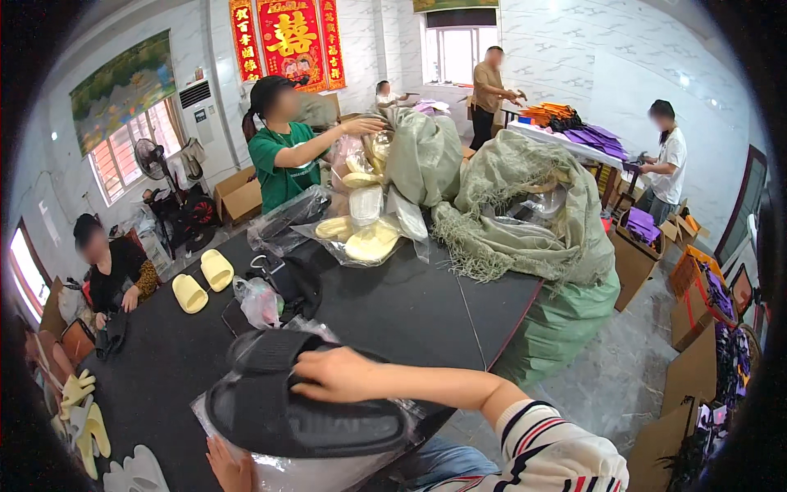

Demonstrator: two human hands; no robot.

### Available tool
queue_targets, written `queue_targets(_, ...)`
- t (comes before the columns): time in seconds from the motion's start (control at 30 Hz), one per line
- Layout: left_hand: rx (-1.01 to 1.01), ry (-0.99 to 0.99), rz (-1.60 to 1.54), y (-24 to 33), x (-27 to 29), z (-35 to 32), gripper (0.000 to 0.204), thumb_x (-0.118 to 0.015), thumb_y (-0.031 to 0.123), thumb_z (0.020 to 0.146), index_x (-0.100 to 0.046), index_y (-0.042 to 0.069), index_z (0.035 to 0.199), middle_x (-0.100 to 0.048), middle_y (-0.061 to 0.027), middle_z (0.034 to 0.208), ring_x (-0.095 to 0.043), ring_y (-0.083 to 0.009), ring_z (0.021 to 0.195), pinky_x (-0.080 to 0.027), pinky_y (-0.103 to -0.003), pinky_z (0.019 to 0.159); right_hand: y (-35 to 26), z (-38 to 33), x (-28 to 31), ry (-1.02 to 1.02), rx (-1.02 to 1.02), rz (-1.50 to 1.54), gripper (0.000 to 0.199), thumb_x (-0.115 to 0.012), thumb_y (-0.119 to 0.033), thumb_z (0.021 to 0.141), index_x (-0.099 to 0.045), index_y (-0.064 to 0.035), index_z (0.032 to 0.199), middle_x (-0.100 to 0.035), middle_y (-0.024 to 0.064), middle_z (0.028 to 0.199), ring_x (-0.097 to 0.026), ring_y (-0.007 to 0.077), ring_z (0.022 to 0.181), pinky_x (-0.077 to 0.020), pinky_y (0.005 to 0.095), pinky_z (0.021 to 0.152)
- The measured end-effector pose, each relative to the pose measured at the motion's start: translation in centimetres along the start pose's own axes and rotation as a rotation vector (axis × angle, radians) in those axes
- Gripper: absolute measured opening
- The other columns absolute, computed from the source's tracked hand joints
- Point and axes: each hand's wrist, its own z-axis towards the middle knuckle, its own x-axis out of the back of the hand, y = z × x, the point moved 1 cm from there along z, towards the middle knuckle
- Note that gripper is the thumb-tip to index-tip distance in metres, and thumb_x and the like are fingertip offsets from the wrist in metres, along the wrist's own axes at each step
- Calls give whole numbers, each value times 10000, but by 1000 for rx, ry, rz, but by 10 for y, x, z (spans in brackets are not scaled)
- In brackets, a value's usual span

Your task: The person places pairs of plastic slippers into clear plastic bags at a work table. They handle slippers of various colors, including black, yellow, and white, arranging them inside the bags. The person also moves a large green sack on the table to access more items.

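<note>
Just in front of me lies a pair of black slippers (344,428), ribbed on the strap, over a clear plastic bag (303,469). My right hand (338,375) reaches across from the right, its fingers curled onto the strap edge of a slipper. At the lower edge, my left hand (233,464) is at the near-left side of the bag, closed on its film; part of that hand is cut off. Beyond the slippers sit a small clear bag with pinkish contents (258,302) and a dark bundle (299,283).
The black table (410,307) also bears yellow slippers (203,281), bagged yellow slippers (361,238) and pale slippers (135,471). Large green woven sacks (525,213) crowd its right end. A person in green (287,156) works opposite; another person (106,271) sits left. Cartons (635,254) line the right.
</note>
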Motion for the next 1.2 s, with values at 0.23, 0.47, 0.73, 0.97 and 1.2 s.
queue_targets(0.23,396,-11,-455,-54,-93,24,708,-478,537,876,-329,137,1440,-362,-143,1450,-395,-335,1279,-296,-483,1068,2,31,-76,-172,83,103,279,-583,-314,871,-587,-37,901,-574,129,867,-610,342,727,-495,446,636)
queue_targets(0.47,171,-284,301,-4,-34,15,710,-506,516,855,-322,174,1449,-328,-108,1480,-372,-301,1309,-286,-491,1076,97,-6,-109,-148,-109,300,407,-470,-303,961,-538,12,1209,-527,196,1231,-462,338,1195,-355,404,1020)
queue_targets(0.73,-69,24,159,-34,9,-3,641,-546,421,875,-382,114,1413,-327,-223,1450,-336,-424,1304,-269,-589,1038,124,-28,-143,-244,-106,373,462,-344,-326,1006,-540,32,1223,-528,199,1273,-431,325,1250,-310,390,1071)
queue_targets(0.97,-215,342,-197,16,105,17,522,-584,304,862,-506,47,1310,-478,-236,1330,-430,-395,1241,-333,-481,1030,129,-28,-141,-207,-173,491,512,-303,-386,1006,-587,10,1164,-564,188,1222,-486,330,1178,-337,382,1042)
queue_targets(1.2,-581,-101,32,140,129,35,424,-598,206,792,-592,36,1181,-551,-156,1242,-518,-341,1099,-399,-442,932,129,-30,-137,-218,-197,471,558,-271,-426,1002,-600,-6,1164,-567,184,1223,-482,330,1184,-330,386,1045)
